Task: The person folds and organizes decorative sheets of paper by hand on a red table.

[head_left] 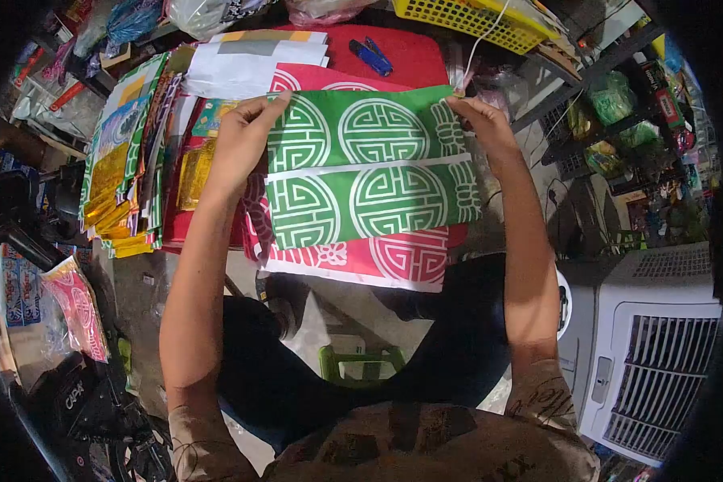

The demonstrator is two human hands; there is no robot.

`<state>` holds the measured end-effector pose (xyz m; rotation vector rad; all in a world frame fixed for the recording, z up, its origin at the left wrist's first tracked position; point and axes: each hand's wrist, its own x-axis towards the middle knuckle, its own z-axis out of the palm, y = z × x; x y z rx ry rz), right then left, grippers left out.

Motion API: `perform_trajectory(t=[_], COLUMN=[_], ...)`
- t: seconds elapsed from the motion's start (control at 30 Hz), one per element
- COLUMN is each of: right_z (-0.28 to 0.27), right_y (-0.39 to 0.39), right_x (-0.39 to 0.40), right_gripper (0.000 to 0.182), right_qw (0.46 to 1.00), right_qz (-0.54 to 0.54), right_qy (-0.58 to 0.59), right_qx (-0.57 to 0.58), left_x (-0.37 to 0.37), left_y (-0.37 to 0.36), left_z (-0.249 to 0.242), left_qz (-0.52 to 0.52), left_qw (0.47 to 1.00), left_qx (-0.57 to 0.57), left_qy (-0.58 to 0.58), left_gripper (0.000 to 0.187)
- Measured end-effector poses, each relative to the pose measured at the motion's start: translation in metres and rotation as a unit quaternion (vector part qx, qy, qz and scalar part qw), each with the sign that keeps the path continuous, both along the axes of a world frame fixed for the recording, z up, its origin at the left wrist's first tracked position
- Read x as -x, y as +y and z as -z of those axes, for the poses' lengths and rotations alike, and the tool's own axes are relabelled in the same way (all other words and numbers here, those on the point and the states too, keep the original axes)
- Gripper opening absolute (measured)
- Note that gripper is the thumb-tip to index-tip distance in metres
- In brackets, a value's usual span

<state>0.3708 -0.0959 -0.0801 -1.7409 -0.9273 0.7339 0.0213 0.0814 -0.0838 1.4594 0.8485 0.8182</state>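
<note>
A green sheet of paper printed with white round motifs is stretched between my hands. My left hand pinches its upper left corner, and my right hand grips the upper right corner between thumb and fingers. A white band runs across the sheet's middle. Beneath it lie pink sheets with similar white patterns, their lower edge reaching over the near side of the red table. On the table's far side rests a blue handheld tool, probably a stapler.
Stacked paper bundles with gold, green and white parts stand at the left. White sheets lie behind. A yellow basket is at the far right, a white air cooler at lower right, and a green stool below.
</note>
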Motion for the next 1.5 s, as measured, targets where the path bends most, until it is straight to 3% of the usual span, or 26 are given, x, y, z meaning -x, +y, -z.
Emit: perform_trajectory(t=[0.17,0.27,0.37,0.43,0.57,0.6,0.8,0.93,1.03,1.07,1.33,1.5], right_z=[-0.010,0.001,0.000,0.000,0.002,-0.001,-0.015,-0.013,-0.013,-0.013,-0.015,-0.020], right_y=[-0.011,-0.009,-0.005,-0.001,0.001,0.004,0.006,0.005,0.004,0.003,0.002,-0.003], right_x=[-0.007,-0.022,-0.015,-0.010,-0.006,-0.001,0.007,0.006,0.006,0.005,0.006,0.011], right_gripper=[0.027,0.029,0.039,0.040,0.043,0.043,0.041,0.045,0.044,0.044,0.043,0.040], right_qw=[1.000,0.994,0.987,0.989,0.990,0.988,0.978,0.972,0.969,0.969,0.974,0.977], right_qz=[-0.011,-0.072,-0.061,-0.051,-0.063,-0.060,-0.063,-0.077,-0.084,-0.087,-0.036,-0.072], right_qy=[0.007,0.059,0.132,0.115,0.114,0.134,0.187,0.201,0.207,0.206,0.200,0.172], right_qx=[0.004,-0.056,-0.069,-0.074,-0.046,-0.042,-0.066,-0.091,-0.104,-0.109,-0.102,-0.100], left_x=[-0.001,-0.001,0.005,0.001,0.006,0.009,0.009,0.008,0.001,0.003,0.004,0.000], left_y=[-0.009,-0.010,-0.011,-0.014,-0.016,-0.012,-0.013,-0.017,-0.018,-0.012,-0.022,-0.018], left_z=[-0.013,-0.017,-0.016,-0.025,-0.031,-0.034,-0.037,-0.031,-0.034,-0.033,-0.040,-0.046], left_qz=[-0.027,-0.041,-0.029,-0.031,0.000,0.067,0.075,0.094,0.051,0.090,0.074,0.069], left_qw=[0.997,0.992,0.987,0.985,0.976,0.978,0.977,0.985,0.978,0.967,0.949,0.984], left_qx=[0.054,0.077,0.097,0.108,0.186,0.174,0.195,0.146,0.194,0.225,0.209,0.125], left_qy=[-0.049,-0.088,-0.123,-0.132,-0.109,-0.093,-0.038,-0.013,-0.057,-0.082,-0.224,-0.109], left_gripper=[0.030,0.026,0.022,0.024,0.036,0.042,0.064,0.072,0.073,0.070,0.059,0.060])
